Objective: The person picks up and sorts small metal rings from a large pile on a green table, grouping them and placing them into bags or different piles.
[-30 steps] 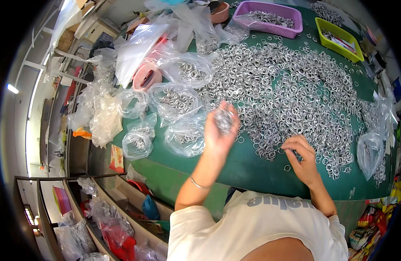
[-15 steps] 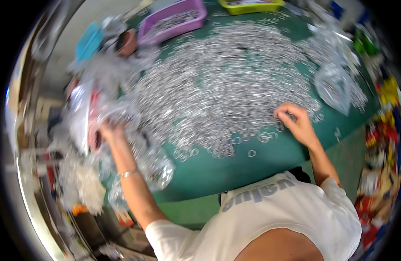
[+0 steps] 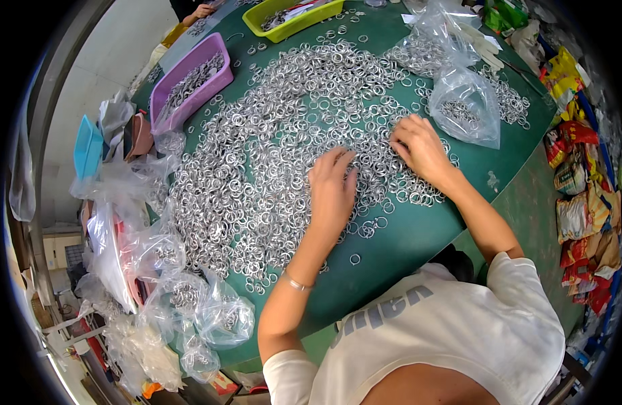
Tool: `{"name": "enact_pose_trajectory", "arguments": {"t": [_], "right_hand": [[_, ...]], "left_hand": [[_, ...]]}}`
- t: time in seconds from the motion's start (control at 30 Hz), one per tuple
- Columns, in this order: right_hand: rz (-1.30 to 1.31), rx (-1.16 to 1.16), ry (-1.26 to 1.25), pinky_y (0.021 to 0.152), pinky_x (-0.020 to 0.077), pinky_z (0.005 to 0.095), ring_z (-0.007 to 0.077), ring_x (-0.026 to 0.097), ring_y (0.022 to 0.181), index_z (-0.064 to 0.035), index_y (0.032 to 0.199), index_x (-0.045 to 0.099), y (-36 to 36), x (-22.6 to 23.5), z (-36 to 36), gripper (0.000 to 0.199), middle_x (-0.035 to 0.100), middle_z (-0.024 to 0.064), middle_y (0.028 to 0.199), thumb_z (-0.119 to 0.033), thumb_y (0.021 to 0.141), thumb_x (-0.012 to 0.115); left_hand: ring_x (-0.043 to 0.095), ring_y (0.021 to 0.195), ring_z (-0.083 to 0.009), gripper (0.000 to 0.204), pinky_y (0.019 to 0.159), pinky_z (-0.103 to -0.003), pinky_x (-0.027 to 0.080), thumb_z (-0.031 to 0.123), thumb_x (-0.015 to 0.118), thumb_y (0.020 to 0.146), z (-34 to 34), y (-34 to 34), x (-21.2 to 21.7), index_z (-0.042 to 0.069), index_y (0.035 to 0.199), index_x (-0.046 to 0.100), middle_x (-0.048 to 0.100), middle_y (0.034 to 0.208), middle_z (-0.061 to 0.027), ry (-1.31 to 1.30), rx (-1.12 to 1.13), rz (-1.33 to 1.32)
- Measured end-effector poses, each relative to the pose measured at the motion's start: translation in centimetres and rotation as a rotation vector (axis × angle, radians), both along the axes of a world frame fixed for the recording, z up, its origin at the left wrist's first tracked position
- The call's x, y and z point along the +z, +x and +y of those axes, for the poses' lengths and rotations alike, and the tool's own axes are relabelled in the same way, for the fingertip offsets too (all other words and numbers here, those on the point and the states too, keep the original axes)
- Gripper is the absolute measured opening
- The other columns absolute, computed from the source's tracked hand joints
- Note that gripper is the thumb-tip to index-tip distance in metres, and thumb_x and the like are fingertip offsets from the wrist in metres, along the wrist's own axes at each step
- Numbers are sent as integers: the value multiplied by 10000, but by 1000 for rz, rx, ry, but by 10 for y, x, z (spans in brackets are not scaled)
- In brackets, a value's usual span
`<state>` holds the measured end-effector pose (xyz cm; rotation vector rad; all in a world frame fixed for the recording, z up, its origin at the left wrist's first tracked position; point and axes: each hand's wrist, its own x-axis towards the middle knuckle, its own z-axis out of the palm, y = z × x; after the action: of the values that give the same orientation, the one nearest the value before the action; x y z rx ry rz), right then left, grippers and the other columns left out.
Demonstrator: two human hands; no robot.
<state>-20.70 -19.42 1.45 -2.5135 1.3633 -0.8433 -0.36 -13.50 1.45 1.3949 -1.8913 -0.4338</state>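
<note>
Small silver metal rings [image 3: 216, 196] lie in a wide, loose spread over the green table [image 3: 385, 270]. Over the middle of this spread is my left hand [image 3: 331, 192], a metal bangle on its wrist. Its fingers reach forward and slightly apart among the rings, thumb out to the side, with nothing seen in them. To its right, my right hand [image 3: 422, 152] rests at the edge of the rings. Those fingers are curled down and bunched; whatever is under their tips is hidden. One single ring [image 3: 355, 259] lies apart near the table's front.
Purple basket [image 3: 226, 75] and yellow-green basket [image 3: 294, 25] hold metal pieces at the back. Clear bags with rings lie at right [image 3: 483, 125] and left [image 3: 223, 317]. A blue container [image 3: 88, 148] stands at far left. At the top, another person's hand [image 3: 204, 11] shows.
My left hand has moved right, from the plastic bags at the left to the middle of the rings. My right hand has shifted a little up and left. The view has turned.
</note>
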Motion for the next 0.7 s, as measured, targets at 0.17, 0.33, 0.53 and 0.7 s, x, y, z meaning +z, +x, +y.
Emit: {"name": "enact_pose_trajectory", "arguments": {"t": [0.17, 0.33, 0.53, 0.7], "right_hand": [[-140, 3, 65, 692, 395, 380, 290, 501, 755, -11, 747, 556, -25, 4, 6, 104, 536, 108, 751, -75, 739, 638], [111, -94, -14, 689, 365, 358, 250, 479, 801, -46, 750, 575, -6, 1, 41, 122, 515, 74, 771, -123, 716, 664], [112, -69, -20, 703, 355, 352, 241, 465, 813, -40, 759, 566, -5, -1, 42, 120, 497, 76, 778, -90, 700, 657], [53, -63, 23, 700, 384, 366, 260, 491, 782, -24, 737, 559, -5, -7, 41, 80, 516, 97, 733, -54, 717, 630]], "left_hand": [[380, 1208, -324, 392, 986, -553, 267, 188, 665, 762, -15, -32, -15, 82, 1125, 560, 448, 1254, -147, -75, -127, -427], [395, 1202, -318, 339, 994, -571, 254, 142, 648, 768, -2, -28, -15, 79, 1093, 574, 462, 1233, -130, 15, -138, -361], [505, 1055, -324, 261, 934, -455, 372, 43, 593, 796, 12, -14, -7, 13, 1053, 557, 542, 1078, -153, 15, 19, 9], [636, 792, -180, 295, 677, -264, 521, 60, 513, 899, 18, -2, 3, -48, 1174, 500, 616, 1017, -169, 593, 30, 881]]}}
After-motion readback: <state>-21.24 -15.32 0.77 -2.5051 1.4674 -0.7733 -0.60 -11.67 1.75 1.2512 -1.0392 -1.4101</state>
